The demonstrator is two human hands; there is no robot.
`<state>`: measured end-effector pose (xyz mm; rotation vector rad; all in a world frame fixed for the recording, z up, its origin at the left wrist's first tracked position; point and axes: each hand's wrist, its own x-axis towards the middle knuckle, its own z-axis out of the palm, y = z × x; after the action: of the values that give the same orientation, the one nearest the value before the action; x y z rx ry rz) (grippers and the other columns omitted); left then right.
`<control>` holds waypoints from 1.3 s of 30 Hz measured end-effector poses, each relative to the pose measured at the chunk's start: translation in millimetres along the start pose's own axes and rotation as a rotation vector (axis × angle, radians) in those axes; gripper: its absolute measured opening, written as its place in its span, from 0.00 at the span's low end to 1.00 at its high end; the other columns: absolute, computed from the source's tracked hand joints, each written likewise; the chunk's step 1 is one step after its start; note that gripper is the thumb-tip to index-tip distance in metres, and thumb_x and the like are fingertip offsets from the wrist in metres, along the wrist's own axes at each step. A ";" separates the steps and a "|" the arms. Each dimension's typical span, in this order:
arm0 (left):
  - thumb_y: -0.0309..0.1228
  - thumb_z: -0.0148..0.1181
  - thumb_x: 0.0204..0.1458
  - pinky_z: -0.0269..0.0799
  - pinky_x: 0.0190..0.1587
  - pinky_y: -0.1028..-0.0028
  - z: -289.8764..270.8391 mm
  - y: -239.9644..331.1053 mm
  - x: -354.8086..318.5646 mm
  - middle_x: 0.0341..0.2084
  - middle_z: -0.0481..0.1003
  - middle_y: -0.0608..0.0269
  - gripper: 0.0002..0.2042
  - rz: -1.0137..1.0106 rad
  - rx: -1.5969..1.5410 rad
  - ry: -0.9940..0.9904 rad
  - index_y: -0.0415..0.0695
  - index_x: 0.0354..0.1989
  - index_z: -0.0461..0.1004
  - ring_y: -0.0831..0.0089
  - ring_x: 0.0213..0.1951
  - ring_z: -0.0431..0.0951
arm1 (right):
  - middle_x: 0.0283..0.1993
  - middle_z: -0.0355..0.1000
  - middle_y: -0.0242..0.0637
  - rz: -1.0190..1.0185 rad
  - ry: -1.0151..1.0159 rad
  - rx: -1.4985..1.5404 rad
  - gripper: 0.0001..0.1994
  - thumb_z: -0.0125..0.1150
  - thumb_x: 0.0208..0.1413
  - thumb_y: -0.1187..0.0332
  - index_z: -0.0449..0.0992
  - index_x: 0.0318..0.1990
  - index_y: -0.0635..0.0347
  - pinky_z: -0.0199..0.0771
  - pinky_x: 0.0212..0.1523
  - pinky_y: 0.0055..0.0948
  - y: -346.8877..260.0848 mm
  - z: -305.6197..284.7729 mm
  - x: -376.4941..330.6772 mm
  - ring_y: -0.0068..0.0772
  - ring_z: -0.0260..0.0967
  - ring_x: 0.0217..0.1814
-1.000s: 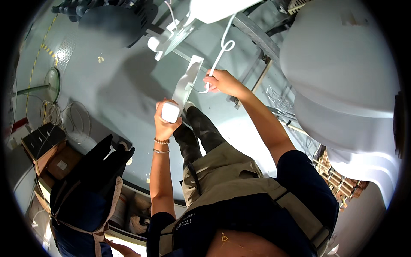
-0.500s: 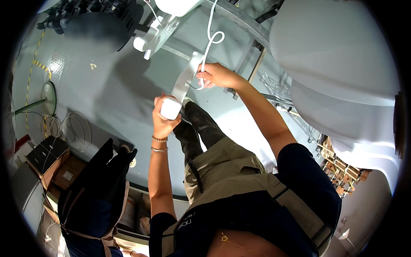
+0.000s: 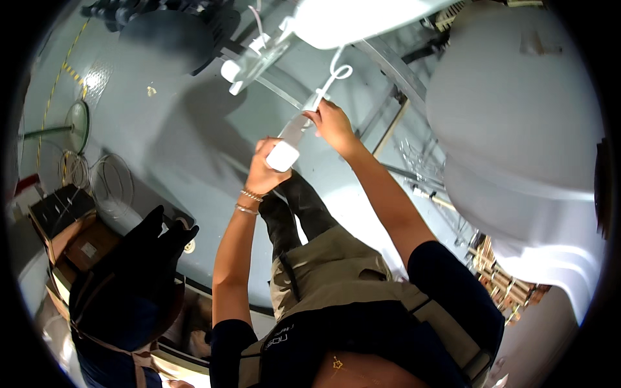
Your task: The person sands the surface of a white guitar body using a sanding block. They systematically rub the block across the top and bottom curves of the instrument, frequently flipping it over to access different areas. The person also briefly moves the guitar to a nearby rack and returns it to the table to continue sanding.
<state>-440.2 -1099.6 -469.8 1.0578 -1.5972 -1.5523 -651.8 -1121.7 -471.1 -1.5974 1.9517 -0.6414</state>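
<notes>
My left hand (image 3: 262, 171) is closed around the near end of a long white plastic piece (image 3: 283, 157) with a rounded block end. The piece points away from me, with a paler trough-like stretch beyond the block. At its far end my right hand (image 3: 334, 129) is closed, fingertips pinched at a white cable (image 3: 328, 84) that runs along the piece. Upward, the cable makes a small loop and passes below a bright white surface. The right fingertips are partly blurred, so their exact hold on cable or piece is unclear.
A similar white piece (image 3: 249, 68) sits on a metal frame (image 3: 394, 64) ahead. Large white curved panels (image 3: 511, 116) stand at the right. A person in dark clothing (image 3: 123, 297) is at the lower left, near cardboard boxes (image 3: 87, 249) and coiled cables (image 3: 111, 184).
Both hands and the white piece have shifted right in view. My right hand has moved from the cable's lower bend to the piece's far end, and the cable now lies closer along it.
</notes>
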 end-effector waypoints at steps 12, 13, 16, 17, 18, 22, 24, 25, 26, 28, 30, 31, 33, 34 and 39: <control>0.17 0.63 0.27 0.64 0.53 0.66 43.9 -44.3 57.4 0.39 0.73 0.61 0.25 0.134 -0.009 0.143 0.44 0.41 0.71 0.59 0.46 0.69 | 0.26 0.76 0.40 0.371 -0.558 -0.443 0.19 0.53 0.57 0.52 0.76 0.34 0.62 0.74 0.35 0.35 -46.6 -26.0 56.6 0.39 0.76 0.29; 0.17 0.62 0.27 0.63 0.55 0.66 42.4 -45.6 57.1 0.41 0.73 0.58 0.27 0.138 -0.024 0.139 0.44 0.44 0.71 0.55 0.47 0.69 | 0.28 0.76 0.41 0.254 -0.441 -0.453 0.19 0.54 0.56 0.52 0.76 0.34 0.62 0.74 0.36 0.35 -61.0 -24.9 52.0 0.40 0.76 0.32; 0.17 0.62 0.29 0.60 0.58 0.64 37.9 -52.0 59.2 0.46 0.73 0.58 0.28 0.143 -0.046 0.176 0.43 0.46 0.69 0.55 0.51 0.68 | 0.38 0.75 0.42 0.154 -0.159 -0.251 0.19 0.59 0.53 0.53 0.74 0.39 0.62 0.72 0.42 0.37 -89.5 -19.5 70.6 0.44 0.73 0.44; 0.18 0.64 0.31 0.57 0.61 0.63 35.2 -56.8 62.4 0.52 0.70 0.57 0.29 0.161 0.012 0.130 0.44 0.49 0.68 0.56 0.56 0.66 | 0.41 0.75 0.43 0.079 -0.071 -0.267 0.20 0.60 0.53 0.53 0.73 0.42 0.62 0.72 0.44 0.37 -80.0 -11.7 88.6 0.44 0.72 0.45; 0.19 0.65 0.31 0.56 0.62 0.62 33.1 -61.5 65.7 0.54 0.69 0.56 0.30 0.185 0.003 0.101 0.44 0.50 0.67 0.56 0.57 0.65 | 0.43 0.74 0.44 0.003 0.016 -0.283 0.21 0.61 0.52 0.54 0.72 0.45 0.62 0.71 0.45 0.36 -71.7 -3.3 107.6 0.44 0.71 0.47; 0.28 0.70 0.36 0.53 0.64 0.61 -13.5 -43.8 64.2 0.61 0.59 0.50 0.38 0.249 0.056 0.101 0.43 0.59 0.59 0.52 0.62 0.59 | 0.55 0.65 0.50 -0.090 0.114 0.093 0.30 0.61 0.54 0.54 0.61 0.59 0.61 0.69 0.48 0.37 -60.4 32.2 170.6 0.43 0.68 0.53; 0.31 0.72 0.38 0.52 0.64 0.61 -46.8 -53.1 64.6 0.62 0.57 0.47 0.42 0.208 0.116 0.320 0.41 0.63 0.55 0.50 0.62 0.57 | 0.52 0.68 0.49 -0.122 0.111 0.041 0.24 0.58 0.56 0.56 0.66 0.55 0.62 0.69 0.48 0.35 -67.8 36.6 189.2 0.42 0.69 0.52; 0.32 0.72 0.38 0.52 0.64 0.60 -63.7 -63.9 72.4 0.63 0.55 0.45 0.44 0.119 0.132 0.441 0.40 0.64 0.52 0.49 0.63 0.56 | 0.46 0.73 0.46 -0.115 -0.001 0.115 0.19 0.55 0.58 0.56 0.70 0.50 0.63 0.69 0.47 0.35 -75.9 35.7 192.7 0.41 0.71 0.49; 0.33 0.72 0.38 0.51 0.64 0.60 -80.0 -73.6 86.5 0.63 0.54 0.44 0.46 0.032 0.148 0.561 0.39 0.66 0.49 0.48 0.63 0.54 | 0.39 0.75 0.44 -0.130 0.067 0.181 0.16 0.53 0.60 0.57 0.73 0.44 0.63 0.70 0.45 0.35 -73.5 45.1 193.2 0.43 0.73 0.44; 0.31 0.75 0.34 0.50 0.66 0.61 -105.3 -83.0 114.4 0.64 0.54 0.48 0.50 0.014 0.202 0.599 0.40 0.66 0.47 0.51 0.64 0.54 | 0.37 0.76 0.45 -0.124 0.095 0.094 0.15 0.48 0.63 0.60 0.72 0.42 0.63 0.70 0.41 0.35 -71.5 50.1 190.1 0.48 0.73 0.40; 0.29 0.75 0.33 0.53 0.65 0.63 -119.4 -88.1 142.5 0.61 0.60 0.53 0.50 0.070 0.218 0.499 0.45 0.66 0.49 0.55 0.61 0.61 | 0.32 0.75 0.42 -0.092 0.023 0.157 0.15 0.46 0.64 0.61 0.73 0.40 0.64 0.71 0.37 0.33 -74.7 50.9 182.9 0.36 0.71 0.30; 0.28 0.72 0.34 0.57 0.64 0.62 -123.3 -89.9 147.6 0.55 0.69 0.56 0.41 0.075 0.010 0.428 0.50 0.62 0.59 0.58 0.57 0.68 | 0.32 0.75 0.41 -0.097 0.040 0.197 0.14 0.45 0.64 0.63 0.73 0.38 0.64 0.71 0.35 0.31 -83.7 51.9 178.6 0.31 0.70 0.28; 0.28 0.70 0.34 0.64 0.59 0.65 -127.9 -80.2 150.2 0.50 0.73 0.58 0.34 0.072 0.203 0.265 0.49 0.56 0.66 0.59 0.53 0.72 | 0.32 0.75 0.41 -0.082 0.051 0.165 0.13 0.44 0.64 0.65 0.73 0.38 0.64 0.72 0.35 0.31 -78.9 48.1 174.6 0.32 0.71 0.29; 0.27 0.69 0.34 0.67 0.57 0.66 -129.3 -76.0 150.5 0.48 0.74 0.59 0.31 0.068 0.304 0.181 0.48 0.52 0.69 0.59 0.51 0.74 | 0.32 0.75 0.41 -0.072 0.058 0.153 0.12 0.44 0.64 0.66 0.73 0.38 0.65 0.72 0.35 0.30 -77.7 47.5 175.2 0.32 0.71 0.29; 0.25 0.65 0.31 0.72 0.48 0.65 -79.3 -62.6 152.5 0.37 0.77 0.60 0.19 0.374 0.215 0.319 0.46 0.37 0.74 0.58 0.44 0.76 | 0.36 0.76 0.43 -0.095 -0.017 0.057 0.10 0.44 0.64 0.69 0.70 0.41 0.65 0.74 0.37 0.30 -68.1 35.3 172.0 0.36 0.74 0.34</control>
<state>-432.7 -1269.3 -537.7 0.9900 -1.6443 -0.9329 -605.8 -1304.3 -470.4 -1.6632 1.8375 -0.7121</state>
